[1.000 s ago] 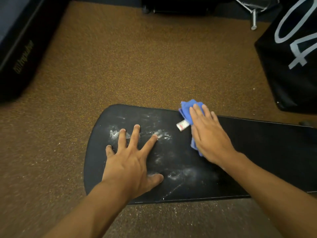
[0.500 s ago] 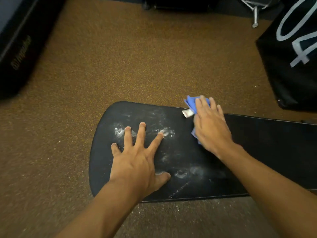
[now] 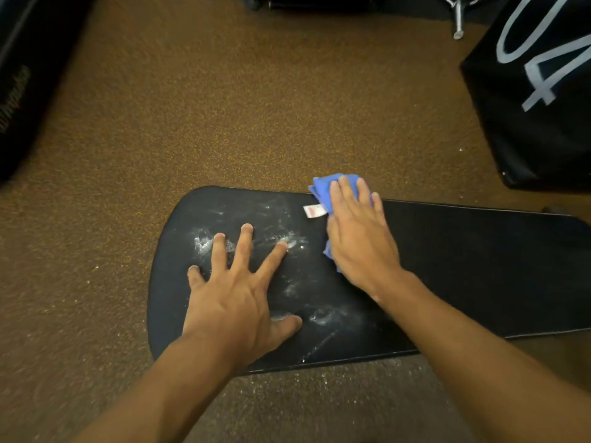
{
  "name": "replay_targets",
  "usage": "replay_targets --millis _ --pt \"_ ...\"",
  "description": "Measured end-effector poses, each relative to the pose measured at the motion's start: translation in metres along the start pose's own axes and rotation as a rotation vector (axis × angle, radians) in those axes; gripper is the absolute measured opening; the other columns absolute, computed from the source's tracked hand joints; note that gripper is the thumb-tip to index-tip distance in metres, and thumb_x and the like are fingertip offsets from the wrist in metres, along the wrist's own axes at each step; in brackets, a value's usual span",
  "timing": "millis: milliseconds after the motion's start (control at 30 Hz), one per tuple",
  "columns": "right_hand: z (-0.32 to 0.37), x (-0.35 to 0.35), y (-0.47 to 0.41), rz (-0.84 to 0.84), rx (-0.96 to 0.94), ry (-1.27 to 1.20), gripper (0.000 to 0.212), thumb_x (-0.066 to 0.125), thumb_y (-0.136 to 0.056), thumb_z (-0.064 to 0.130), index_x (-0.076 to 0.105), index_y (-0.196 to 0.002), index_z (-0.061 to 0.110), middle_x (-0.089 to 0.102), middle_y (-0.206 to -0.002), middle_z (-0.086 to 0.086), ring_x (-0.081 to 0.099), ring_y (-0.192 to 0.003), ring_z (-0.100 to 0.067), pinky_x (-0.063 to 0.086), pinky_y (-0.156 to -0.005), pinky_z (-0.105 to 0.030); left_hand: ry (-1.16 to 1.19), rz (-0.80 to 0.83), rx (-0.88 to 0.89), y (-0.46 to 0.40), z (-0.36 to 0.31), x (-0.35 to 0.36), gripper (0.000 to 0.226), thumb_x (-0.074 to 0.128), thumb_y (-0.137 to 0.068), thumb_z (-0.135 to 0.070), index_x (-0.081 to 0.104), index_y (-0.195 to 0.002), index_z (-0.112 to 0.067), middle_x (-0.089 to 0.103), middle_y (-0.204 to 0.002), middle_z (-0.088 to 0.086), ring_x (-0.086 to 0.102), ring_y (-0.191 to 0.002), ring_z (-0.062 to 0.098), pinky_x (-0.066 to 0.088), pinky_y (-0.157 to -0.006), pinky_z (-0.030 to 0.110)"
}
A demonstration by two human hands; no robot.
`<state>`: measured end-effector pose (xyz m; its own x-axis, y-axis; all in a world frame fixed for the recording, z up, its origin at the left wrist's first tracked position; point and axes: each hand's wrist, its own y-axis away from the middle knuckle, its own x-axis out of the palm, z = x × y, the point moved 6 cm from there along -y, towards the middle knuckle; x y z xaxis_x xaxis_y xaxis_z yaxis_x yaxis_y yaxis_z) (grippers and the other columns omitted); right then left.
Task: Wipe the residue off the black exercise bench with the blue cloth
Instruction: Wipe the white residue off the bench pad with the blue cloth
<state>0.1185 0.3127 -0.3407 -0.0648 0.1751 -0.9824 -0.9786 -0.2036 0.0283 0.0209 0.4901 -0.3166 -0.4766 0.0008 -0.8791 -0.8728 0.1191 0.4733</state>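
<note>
The black exercise bench [image 3: 463, 266] stretches across the lower middle, its rounded end to the left. White powdery residue [image 3: 291, 243] smears the left half. My left hand [image 3: 236, 292] lies flat on the pad with fingers spread, among the smears. My right hand [image 3: 358, 238] presses flat on the blue cloth [image 3: 323, 187] at the bench's far edge; the cloth pokes out past my fingertips and beside my palm, and its white tag [image 3: 313, 211] sticks out left. Most of the cloth is hidden under the hand.
Brown speckled carpet [image 3: 240, 107] surrounds the bench. A black bag with pale numerals [image 3: 537, 91] stands at the right. A dark padded object [image 3: 22, 75] lies along the left edge. Dark equipment and a metal leg [image 3: 458, 17] sit at the top.
My right hand has slid the cloth away from me toward the bench's far edge. My left hand stays flat in the same spot on the pad. The view has shifted slightly.
</note>
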Motion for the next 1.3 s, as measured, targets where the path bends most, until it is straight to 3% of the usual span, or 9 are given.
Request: replay_targets --millis 100,200,333,433,567,667,867,1100,1300 --pt "0.032 0.006 0.047 0.052 -0.221 0.041 0.059 0.024 -0.103 0.026 0.020 -0.159 0.007 0.018 -0.168 -0.011 0.004 -0.156 -0.031 0.011 -0.125 -0.051 -0.024 0.002 -0.002 -0.001 0.000 0.000 0.108 0.039 -0.072 -0.091 -0.020 -0.151 -0.048 -0.030 -0.163 0.003 -0.015 -0.152 0.040 0.025 -0.116 0.064" --pt "0.007 -0.001 0.104 0.116 -0.375 0.074 0.059 0.028 -0.105 0.027 0.017 -0.160 0.010 0.013 -0.169 -0.007 0.001 -0.156 -0.025 0.009 -0.126 -0.046 -0.015 -0.004 -0.002 0.000 0.001 -0.001 0.109 0.039 -0.071 -0.092 -0.021 -0.151 -0.047 -0.029 -0.164 0.003 -0.014 -0.152 0.040 0.025 -0.116 0.064" --pt "-0.044 -0.008 0.077 0.047 -0.130 0.074 0.060 0.024 -0.101 0.027 0.025 -0.158 0.007 0.026 -0.165 -0.012 0.013 -0.155 -0.031 0.018 -0.122 -0.052 -0.002 -0.004 0.006 0.000 0.002 -0.001 0.109 0.039 -0.070 -0.092 -0.020 -0.151 -0.050 -0.028 -0.164 0.002 -0.014 -0.152 0.040 0.024 -0.116 0.065" --pt "-0.022 -0.005 0.054 -0.008 0.064 -0.015 0.063 0.018 -0.099 0.029 0.023 -0.158 0.006 0.021 -0.167 -0.013 0.010 -0.155 -0.035 0.015 -0.124 -0.055 -0.005 -0.010 0.004 -0.002 0.001 0.000 0.109 0.039 -0.068 -0.094 -0.017 -0.151 -0.051 -0.026 -0.165 0.001 -0.012 -0.152 0.039 0.026 -0.116 0.064" --pt "0.010 0.001 0.107 0.070 -0.193 0.024 0.059 0.026 -0.103 0.025 0.018 -0.159 0.008 0.016 -0.168 -0.009 0.001 -0.156 -0.028 0.012 -0.125 -0.050 0.001 -0.009 -0.005 -0.002 0.002 0.001 0.111 0.041 -0.067 -0.094 -0.017 -0.152 -0.051 -0.026 -0.165 0.000 -0.012 -0.153 0.037 0.025 -0.117 0.063" --pt "-0.017 -0.002 0.138 0.104 -0.321 0.073 0.060 0.029 -0.105 0.027 0.013 -0.161 0.013 0.012 -0.169 -0.005 0.000 -0.156 -0.023 0.010 -0.124 -0.046 0.015 -0.019 0.003 0.000 0.002 0.000 0.110 0.041 -0.068 -0.093 -0.017 -0.151 -0.051 -0.027 -0.165 0.000 -0.013 -0.153 0.038 0.024 -0.117 0.064" --pt "-0.024 -0.007 0.075 0.003 0.106 -0.055 0.067 0.012 -0.097 0.033 0.022 -0.159 0.008 0.019 -0.167 -0.010 0.006 -0.155 -0.031 0.011 -0.125 -0.053 0.018 -0.071 0.033 0.012 0.005 -0.003 0.104 0.027 -0.071 -0.095 -0.018 -0.152 -0.050 -0.025 -0.166 0.000 -0.011 -0.153 0.036 0.023 -0.119 0.061" --pt "0.003 0.001 0.145 0.068 -0.242 0.035 0.056 0.027 -0.105 0.026 0.023 -0.159 0.009 0.019 -0.167 -0.007 0.005 -0.156 -0.025 0.013 -0.122 -0.046 0.068 -0.084 -0.027 0.037 0.055 0.006 0.111 0.018 -0.056 -0.101 -0.017 -0.151 -0.056 -0.019 -0.168 -0.001 -0.008 -0.154 0.034 0.027 -0.119 0.058" --pt "-0.002 0.000 0.093 0.010 0.067 -0.047 0.063 0.015 -0.100 0.030 0.019 -0.160 0.009 0.017 -0.168 -0.008 0.004 -0.156 -0.030 0.011 -0.125 -0.052 0.117 -0.049 -0.037 0.038 0.060 0.011 0.114 0.022 -0.055 -0.100 -0.018 -0.151 -0.053 -0.022 -0.167 -0.004 -0.011 -0.154 0.032 0.024 -0.121 0.053"
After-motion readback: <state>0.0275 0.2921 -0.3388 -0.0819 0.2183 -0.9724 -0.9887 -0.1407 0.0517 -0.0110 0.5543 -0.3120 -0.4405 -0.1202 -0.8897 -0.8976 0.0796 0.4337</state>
